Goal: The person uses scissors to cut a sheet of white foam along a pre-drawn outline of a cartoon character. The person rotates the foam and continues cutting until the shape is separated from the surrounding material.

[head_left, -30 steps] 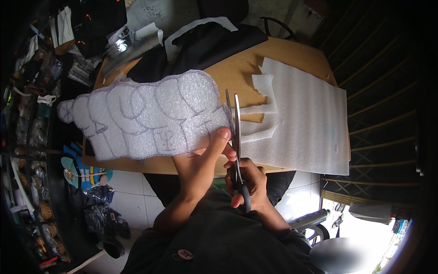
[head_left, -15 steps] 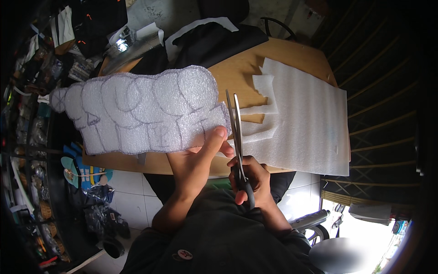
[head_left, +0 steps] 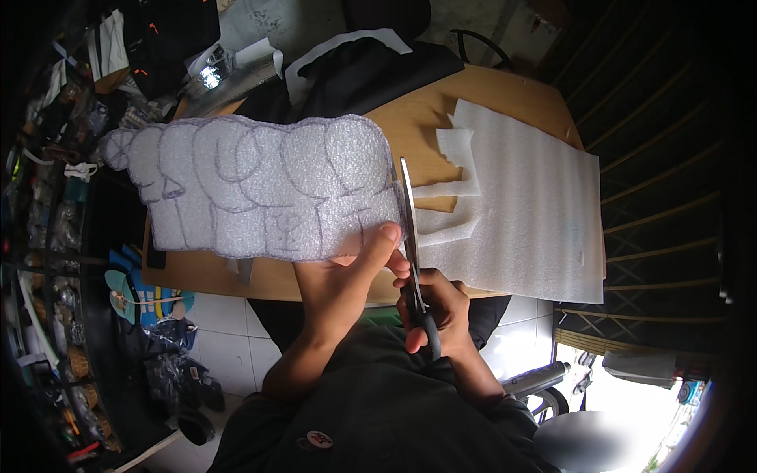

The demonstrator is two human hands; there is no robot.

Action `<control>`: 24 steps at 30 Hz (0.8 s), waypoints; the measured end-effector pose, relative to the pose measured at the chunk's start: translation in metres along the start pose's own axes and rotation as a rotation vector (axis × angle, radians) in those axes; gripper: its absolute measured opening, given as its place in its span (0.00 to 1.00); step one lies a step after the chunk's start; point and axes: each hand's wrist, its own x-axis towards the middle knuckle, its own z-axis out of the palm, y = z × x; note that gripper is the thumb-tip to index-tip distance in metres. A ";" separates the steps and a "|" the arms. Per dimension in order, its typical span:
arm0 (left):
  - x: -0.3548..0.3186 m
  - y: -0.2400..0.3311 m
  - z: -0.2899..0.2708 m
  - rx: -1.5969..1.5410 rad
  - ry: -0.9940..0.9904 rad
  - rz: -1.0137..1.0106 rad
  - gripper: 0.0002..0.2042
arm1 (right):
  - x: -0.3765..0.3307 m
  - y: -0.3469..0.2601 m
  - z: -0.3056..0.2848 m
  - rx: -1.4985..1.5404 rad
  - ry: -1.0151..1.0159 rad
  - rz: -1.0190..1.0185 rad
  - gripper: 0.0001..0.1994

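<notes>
Head view, places given from the wooden worktop [head_left: 426, 130].

Item 1: foam cut-out [head_left: 260, 189], white packing foam, lobed outline, purple pen lines drawn on its face. Held in the air above the worktop's near left part, spreading out past its left edge.

Item 2: left hand [head_left: 343, 288], just below the worktop's near edge. Its grip is closed on the cut-out's lower right corner, thumb on the upper face, fingers beneath.

Item 3: scissors [head_left: 412, 252], silver blades, dark handles. Blades point away from the person over the worktop's near middle and lie along the cut-out's right edge, nearly together. Handles hang off the near edge.

Item 4: right hand [head_left: 441, 311], below the near edge, just beside the left hand. Its grip is closed around the scissor handles, fingers through the loops.

Item 5: foam sheet [head_left: 536, 213], white, flat on the worktop's right half, reaching its near right edge. Ragged notches and narrow strips are cut into the sheet's left side.

Item 6: black cloth [head_left: 355, 75], at the worktop's far left corner, with a white foam scrap on top.

Item 7: cluttered shelves [head_left: 47, 197], well left of the worktop; contents too small to tell.

Item 8: white tiled floor [head_left: 221, 331], beneath the worktop's near left side.
</notes>
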 end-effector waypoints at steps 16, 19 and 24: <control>0.004 0.004 -0.002 0.018 -0.046 -0.003 0.07 | 0.007 -0.004 -0.013 -0.074 -0.038 -0.025 0.40; 0.004 0.001 -0.002 0.009 -0.062 -0.007 0.08 | 0.007 -0.005 -0.015 -0.073 -0.026 -0.005 0.39; 0.005 0.000 -0.001 -0.015 -0.071 0.000 0.08 | 0.007 -0.008 -0.017 -0.084 -0.019 -0.004 0.38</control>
